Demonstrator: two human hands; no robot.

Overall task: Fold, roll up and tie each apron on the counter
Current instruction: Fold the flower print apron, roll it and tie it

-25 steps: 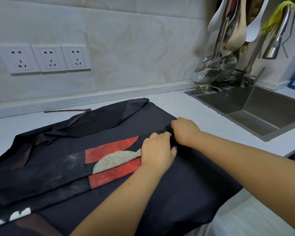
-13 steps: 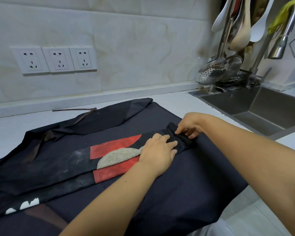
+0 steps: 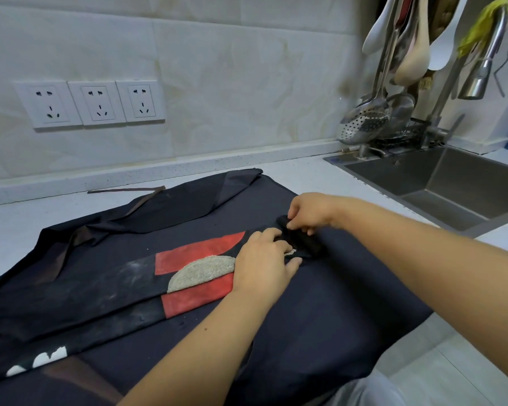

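A long folded strip of dark navy apron, marked with red patches and a beige half-round terry patch, is seen laid across a white speckled kitchen counter. It lies on top of a second dark navy cloth, which is spread flat and hangs over the counter's front edge.

The strip's right end is wound into a small, tight black roll, which is pinched from above by the curled fingers and thumb of the right hand. The left hand is laid just beside the roll, palm down on the strip, its fingers nearly straight and pressed on the cloth, with nothing gripped. The two hands are held close together.

A thin brown strap is seen lying on the bare counter behind the cloth, near the wall. Three white wall sockets are set in a row in the pale marbled backsplash at left. At right, a stainless steel sink is sunk into the counter. A steel tap is seen above it, beside a cluster of hanging ladles and spoons, among them a perforated steel skimmer.
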